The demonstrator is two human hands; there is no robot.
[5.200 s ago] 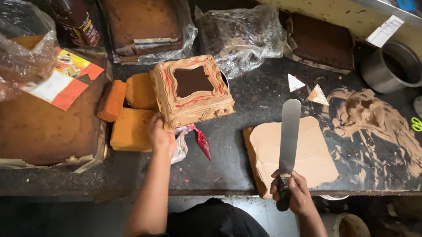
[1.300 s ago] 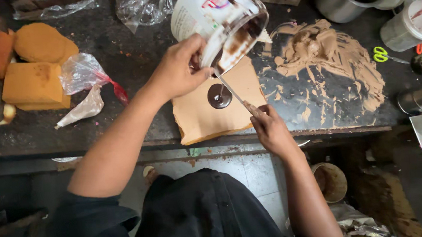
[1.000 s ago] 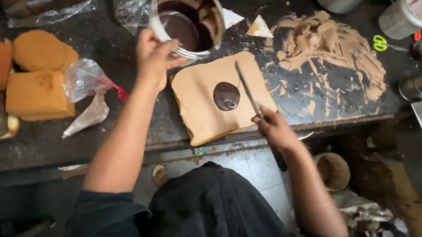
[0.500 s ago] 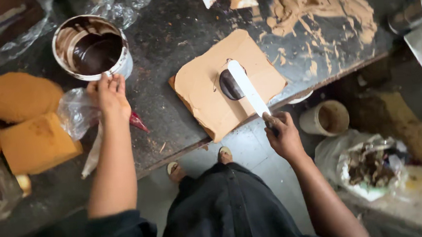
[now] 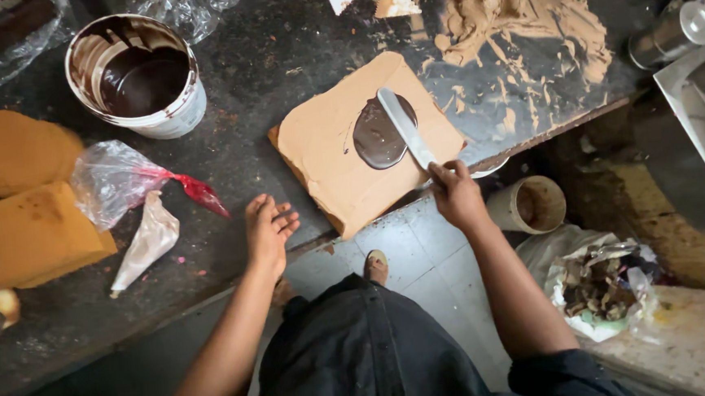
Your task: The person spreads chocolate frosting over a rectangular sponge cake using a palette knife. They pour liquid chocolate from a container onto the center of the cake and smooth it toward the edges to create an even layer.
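Head view: spatula [image 5: 406, 128] in right hand [image 5: 455, 195]

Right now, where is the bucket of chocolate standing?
In the head view, the white bucket of chocolate stands at the upper left on the dark worktop, behind the left hand and left of the square brown slab.

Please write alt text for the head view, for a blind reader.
The right hand spreads chocolate with a spatula over a square tan cake. The left hand rests flat on the dark counter, below a chocolate bucket.
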